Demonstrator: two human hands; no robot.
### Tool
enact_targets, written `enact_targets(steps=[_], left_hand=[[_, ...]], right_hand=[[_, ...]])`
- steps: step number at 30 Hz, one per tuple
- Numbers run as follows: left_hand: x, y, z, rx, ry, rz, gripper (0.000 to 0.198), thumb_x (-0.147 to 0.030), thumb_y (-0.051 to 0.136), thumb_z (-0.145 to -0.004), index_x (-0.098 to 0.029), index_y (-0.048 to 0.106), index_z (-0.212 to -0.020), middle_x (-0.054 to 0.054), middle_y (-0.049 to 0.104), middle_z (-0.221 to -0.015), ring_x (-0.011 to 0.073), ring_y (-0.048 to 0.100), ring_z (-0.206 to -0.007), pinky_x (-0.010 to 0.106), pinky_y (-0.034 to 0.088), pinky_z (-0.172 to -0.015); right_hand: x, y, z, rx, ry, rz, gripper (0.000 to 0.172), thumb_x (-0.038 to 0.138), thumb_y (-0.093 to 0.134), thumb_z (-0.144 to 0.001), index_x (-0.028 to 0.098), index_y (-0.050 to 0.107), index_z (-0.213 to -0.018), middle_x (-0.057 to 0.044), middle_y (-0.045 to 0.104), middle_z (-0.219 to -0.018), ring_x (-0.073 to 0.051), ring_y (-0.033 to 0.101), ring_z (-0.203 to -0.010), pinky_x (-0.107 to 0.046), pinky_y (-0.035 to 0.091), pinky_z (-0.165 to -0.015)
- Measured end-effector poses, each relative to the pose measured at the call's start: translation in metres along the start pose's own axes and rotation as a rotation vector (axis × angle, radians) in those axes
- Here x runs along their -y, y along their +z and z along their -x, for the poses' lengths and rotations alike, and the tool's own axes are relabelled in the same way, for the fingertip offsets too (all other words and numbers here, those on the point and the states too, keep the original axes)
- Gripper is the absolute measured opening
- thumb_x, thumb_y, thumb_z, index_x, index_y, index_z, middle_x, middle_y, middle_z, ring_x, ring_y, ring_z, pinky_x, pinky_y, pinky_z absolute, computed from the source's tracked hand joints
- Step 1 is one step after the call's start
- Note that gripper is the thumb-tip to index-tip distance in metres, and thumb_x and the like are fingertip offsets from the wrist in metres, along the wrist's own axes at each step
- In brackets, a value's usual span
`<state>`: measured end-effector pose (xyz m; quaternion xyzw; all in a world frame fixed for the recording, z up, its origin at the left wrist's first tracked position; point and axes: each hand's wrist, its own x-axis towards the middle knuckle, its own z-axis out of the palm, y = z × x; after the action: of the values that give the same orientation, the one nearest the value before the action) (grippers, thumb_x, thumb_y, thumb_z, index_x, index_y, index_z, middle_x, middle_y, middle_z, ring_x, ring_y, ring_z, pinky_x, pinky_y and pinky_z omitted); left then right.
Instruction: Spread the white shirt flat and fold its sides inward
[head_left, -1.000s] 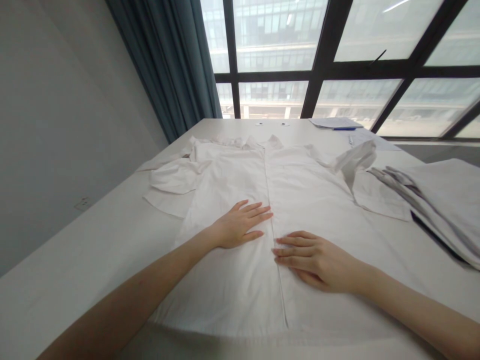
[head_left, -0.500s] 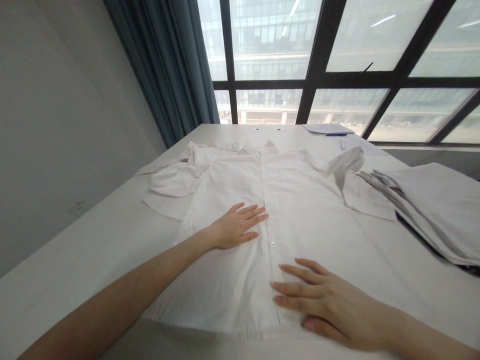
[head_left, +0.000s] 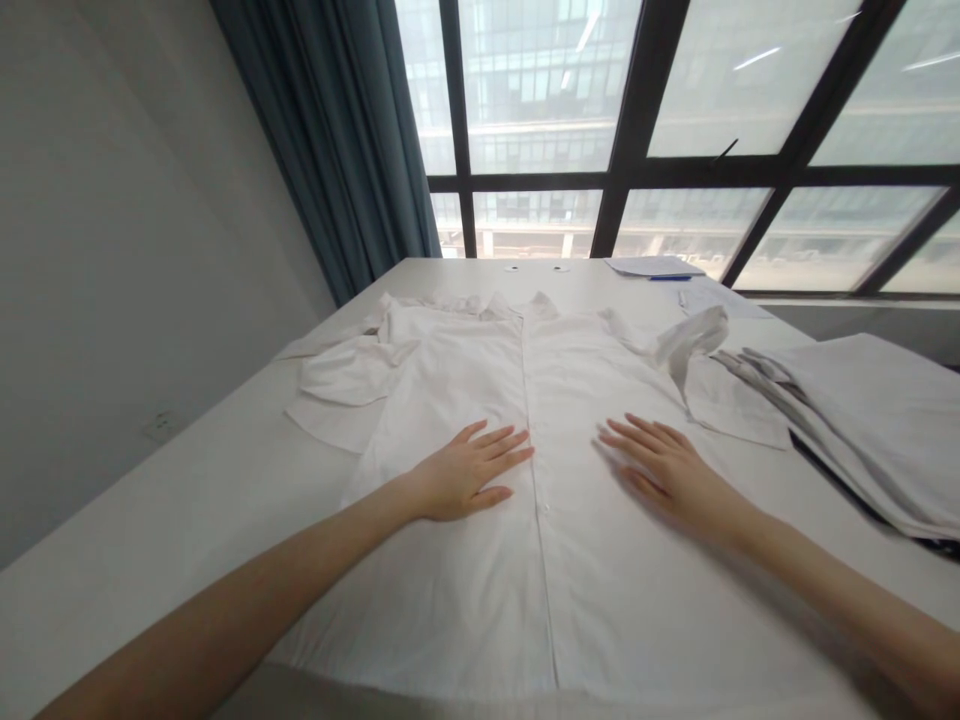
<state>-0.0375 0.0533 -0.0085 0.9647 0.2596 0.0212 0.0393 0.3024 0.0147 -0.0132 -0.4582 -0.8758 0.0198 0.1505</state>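
A white buttoned cotton shirt (head_left: 585,520) lies face up, spread flat on the white table (head_left: 187,520). The left hand (head_left: 465,475) rests palm down just left of the shirt's button placket, fingers loosely spread. The right hand (head_left: 667,470) lies flat right of the placket, fingers extended and slightly apart. A stack of folded grey garments (head_left: 862,420) sits right of the shirt.

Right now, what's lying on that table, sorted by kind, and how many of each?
White shirt, spread flat under the left hand and right hand: 1
Stack of folded grey cloth at the right: 1
Sheets of paper at the far edge: at least 2
Blue pen on the paper: 1
Total: at least 5 things on the table.
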Motion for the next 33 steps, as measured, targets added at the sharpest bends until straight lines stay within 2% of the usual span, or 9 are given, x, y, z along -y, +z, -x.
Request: enact_targets(steps=[4,9,12,15,17,20,24,28,33], left_hand=[[-0.005,-0.001,0.004,0.019,-0.008,0.015,0.056,-0.042,0.036,-0.101,-0.026,0.023,-0.153,0.008,0.023,-0.160,0.0229,0.021,-0.147,0.046,0.011,-0.119],[-0.014,-0.002,0.014,0.033,-0.002,0.028,0.056,-0.042,0.037,-0.100,-0.026,0.024,-0.152,0.008,0.022,-0.160,0.0231,0.020,-0.148,0.046,0.010,-0.120],[-0.016,-0.002,0.017,0.015,0.007,0.047,0.056,-0.042,0.037,-0.101,-0.025,0.024,-0.152,0.008,0.026,-0.159,0.0215,0.023,-0.147,0.044,0.011,-0.120],[-0.007,-0.003,0.008,-0.024,-0.048,0.052,0.054,-0.042,0.032,-0.102,-0.023,0.024,-0.152,0.009,0.028,-0.158,0.0191,0.024,-0.146,0.041,0.017,-0.118],[0.007,-0.005,-0.009,-0.059,-0.124,0.027,0.053,-0.043,0.030,-0.103,-0.021,0.026,-0.151,0.010,0.026,-0.159,0.0195,0.023,-0.147,0.041,0.020,-0.117],[0.036,-0.007,-0.043,-0.100,-0.223,-0.054,0.055,-0.045,0.029,-0.102,-0.019,0.028,-0.150,0.012,0.024,-0.159,0.0229,0.020,-0.148,0.046,0.017,-0.117],[0.069,-0.001,-0.076,-0.090,-0.400,-0.090,0.057,-0.047,0.031,-0.101,-0.018,0.028,-0.151,0.015,0.023,-0.159,0.0270,0.019,-0.147,0.052,0.018,-0.116],[0.078,0.008,-0.077,-0.086,-0.420,-0.079,0.055,-0.047,0.025,-0.102,-0.019,0.032,-0.149,0.012,0.029,-0.157,0.0254,0.022,-0.147,0.050,0.019,-0.116],[0.076,0.009,-0.069,-0.110,-0.416,-0.066,0.055,-0.047,0.024,-0.102,-0.021,0.033,-0.149,0.010,0.029,-0.157,0.0234,0.022,-0.147,0.049,0.017,-0.117]], right_hand=[[-0.029,0.018,0.011,0.008,0.163,0.119,0.050,0.044,0.035,-0.100,0.026,0.043,-0.146,-0.009,0.041,-0.152,-0.030,0.033,-0.141,-0.057,0.035,-0.108],[-0.022,0.019,0.037,0.009,0.167,0.138,0.052,0.048,0.033,-0.099,0.031,0.038,-0.148,-0.005,0.040,-0.152,-0.028,0.033,-0.142,-0.056,0.034,-0.110],[-0.022,0.011,0.036,0.000,0.139,0.152,0.050,0.048,0.037,-0.098,0.030,0.047,-0.143,-0.006,0.048,-0.147,-0.030,0.042,-0.136,-0.056,0.039,-0.106],[-0.030,0.000,0.014,-0.007,0.089,0.152,0.040,0.038,0.037,-0.098,0.025,0.063,-0.126,-0.009,0.063,-0.131,-0.029,0.059,-0.120,-0.055,0.044,-0.100],[-0.035,-0.004,-0.012,-0.034,0.052,0.132,0.038,0.031,0.038,-0.097,0.020,0.066,-0.121,-0.011,0.066,-0.127,-0.028,0.062,-0.115,-0.051,0.048,-0.097],[-0.037,0.003,-0.061,-0.013,-0.045,0.080,0.039,0.027,0.038,-0.096,0.016,0.062,-0.125,-0.013,0.059,-0.135,-0.026,0.055,-0.125,-0.045,0.045,-0.104],[-0.038,0.030,-0.108,0.043,0.012,0.077,0.046,0.032,0.038,-0.098,0.010,0.053,-0.136,-0.016,0.050,-0.144,-0.026,0.043,-0.136,-0.043,0.038,-0.111],[-0.051,0.047,-0.115,0.057,0.097,0.092,0.054,0.044,0.029,-0.100,0.017,0.041,-0.146,-0.012,0.039,-0.153,-0.025,0.035,-0.141,-0.046,0.034,-0.112],[-0.083,0.045,-0.102,0.041,0.277,0.140,0.058,0.048,0.026,-0.099,0.017,0.039,-0.147,-0.013,0.036,-0.154,-0.029,0.033,-0.142,-0.052,0.031,-0.112]])
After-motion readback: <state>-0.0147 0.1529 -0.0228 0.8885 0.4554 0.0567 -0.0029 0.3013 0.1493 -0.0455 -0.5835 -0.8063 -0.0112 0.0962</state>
